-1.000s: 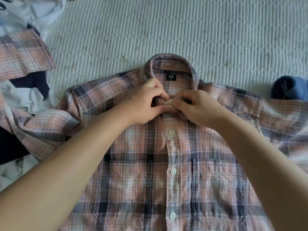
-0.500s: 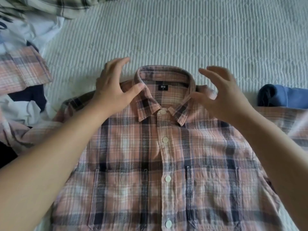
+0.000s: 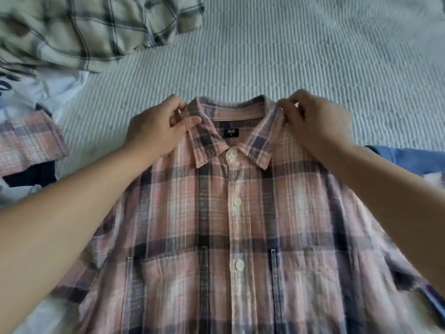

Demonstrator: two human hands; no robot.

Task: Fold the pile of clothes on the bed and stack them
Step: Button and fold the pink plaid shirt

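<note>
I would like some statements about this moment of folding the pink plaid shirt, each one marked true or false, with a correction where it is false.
1. The pink plaid shirt lies front side up with its buttons fastened. True.
2. The left hand rests flat on a chest pocket. False: it pinches the shirt beside the collar.
3. The right hand pinches the shirt at the other side of the collar. True.
4. The cream plaid garment lies on top of the pink shirt. False: it lies apart, on the bed at the far left.
5. A blue garment shows beyond the right forearm. True.
</note>
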